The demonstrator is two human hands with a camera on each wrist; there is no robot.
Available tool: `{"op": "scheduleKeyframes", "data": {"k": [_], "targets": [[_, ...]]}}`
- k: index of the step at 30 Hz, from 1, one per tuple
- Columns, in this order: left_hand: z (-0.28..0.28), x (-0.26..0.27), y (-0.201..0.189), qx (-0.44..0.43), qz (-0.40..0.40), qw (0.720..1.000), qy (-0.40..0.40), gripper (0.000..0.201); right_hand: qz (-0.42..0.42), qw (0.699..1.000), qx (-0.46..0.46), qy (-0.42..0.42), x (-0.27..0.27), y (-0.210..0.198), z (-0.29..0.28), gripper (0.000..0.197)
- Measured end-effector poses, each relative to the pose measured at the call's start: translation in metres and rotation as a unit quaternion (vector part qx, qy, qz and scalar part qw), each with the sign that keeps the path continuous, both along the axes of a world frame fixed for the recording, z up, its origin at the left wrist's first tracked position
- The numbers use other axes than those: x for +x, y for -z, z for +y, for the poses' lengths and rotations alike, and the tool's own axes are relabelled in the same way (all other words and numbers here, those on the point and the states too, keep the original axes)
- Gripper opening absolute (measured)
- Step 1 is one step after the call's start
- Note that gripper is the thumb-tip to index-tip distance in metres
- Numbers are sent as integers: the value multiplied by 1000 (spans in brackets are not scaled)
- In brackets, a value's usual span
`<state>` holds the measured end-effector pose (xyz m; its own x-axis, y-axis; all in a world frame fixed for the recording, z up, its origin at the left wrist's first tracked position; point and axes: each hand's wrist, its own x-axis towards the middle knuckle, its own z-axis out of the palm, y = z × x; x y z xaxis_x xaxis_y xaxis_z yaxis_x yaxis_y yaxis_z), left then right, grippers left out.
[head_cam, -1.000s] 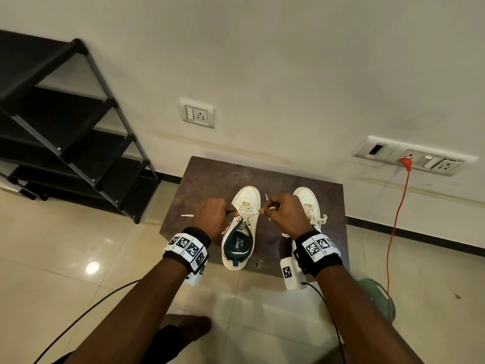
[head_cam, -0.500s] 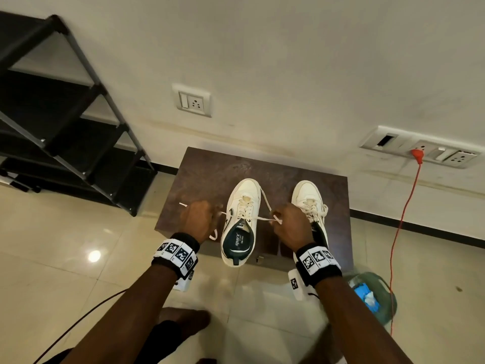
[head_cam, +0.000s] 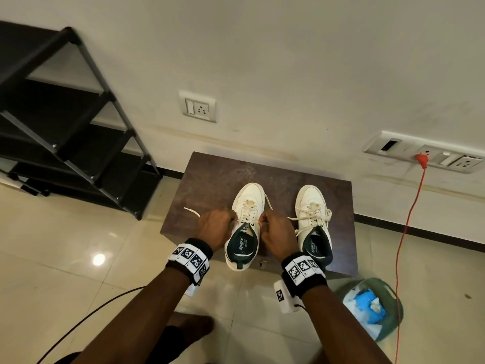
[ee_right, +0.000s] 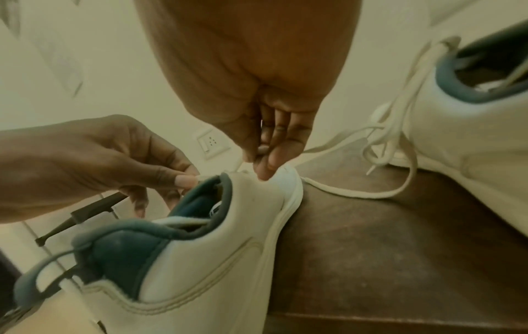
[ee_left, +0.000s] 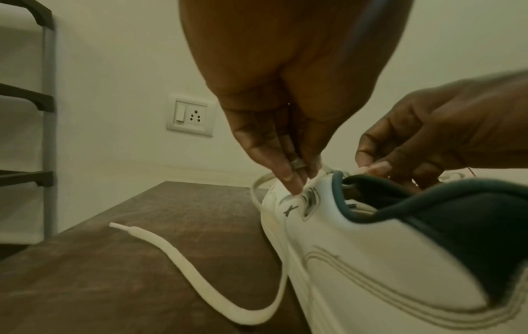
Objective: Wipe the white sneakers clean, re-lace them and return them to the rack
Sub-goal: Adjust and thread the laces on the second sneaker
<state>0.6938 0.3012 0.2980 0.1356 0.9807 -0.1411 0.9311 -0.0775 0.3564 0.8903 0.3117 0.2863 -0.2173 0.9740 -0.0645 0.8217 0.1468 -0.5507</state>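
Observation:
Two white sneakers with dark green lining stand toes to the wall on a small brown table (head_cam: pixel 207 185). The left sneaker (head_cam: pixel 248 199) sits between my hands. My left hand (head_cam: pixel 231 222) pinches the lace at the top eyelet on its left side (ee_left: pixel 298 180). My right hand (head_cam: pixel 263 223) pinches the lace on the other side (ee_right: pixel 264 166). One loose lace end (ee_left: pixel 177 255) trails over the table to the left. The right sneaker (head_cam: pixel 312 200) is laced, with its lace ends (head_cam: pixel 319 219) lying loose across its top.
A black shoe rack (head_cam: pixel 65 143) stands at the left against the wall. A green bin (head_cam: pixel 393 324) holding a blue cloth (head_cam: pixel 367 306) sits on the floor at the right. An orange cable (head_cam: pixel 409 219) hangs from a wall socket. My bare foot (head_cam: pixel 191 327) is below the table.
Half a second ago my hands were apart with the lace stretched taut across the left sneaker. They have since come back in to the shoe's collar.

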Motion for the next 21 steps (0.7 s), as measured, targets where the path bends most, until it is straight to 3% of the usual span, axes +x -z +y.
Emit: {"op": "scheduleKeyframes", "data": {"k": [6,9,11,13,14,15,17,18,19,21], "targets": [[-4,-6,13,-36,-79,996,-30,23,2,1000,-13,8,5,6,-6,6],[-15,-6,11,15,-118,985,-123,13,39,996,14,73,7,5,-13,11],[-25,-10,12,35,-116,969,-213,28,79,987,27,140,9,8,-23,10],[-32,-10,12,-12,-148,955,-256,49,152,969,-7,197,9,13,-34,8],[-32,-6,9,-63,-228,927,-290,54,218,948,-59,225,6,15,-37,10],[-31,-3,10,-108,-338,874,-333,54,295,913,-123,255,1,17,-39,13],[-27,5,6,-201,-506,722,-427,49,422,821,-227,310,-7,19,-40,16],[-23,7,3,-243,-541,670,-446,45,464,781,-256,331,-9,20,-38,17],[-19,9,-2,-273,-558,639,-453,42,500,744,-275,347,-9,19,-33,16],[-9,11,-6,-293,-571,610,-465,35,550,686,-302,369,-7,20,-22,13]]}}
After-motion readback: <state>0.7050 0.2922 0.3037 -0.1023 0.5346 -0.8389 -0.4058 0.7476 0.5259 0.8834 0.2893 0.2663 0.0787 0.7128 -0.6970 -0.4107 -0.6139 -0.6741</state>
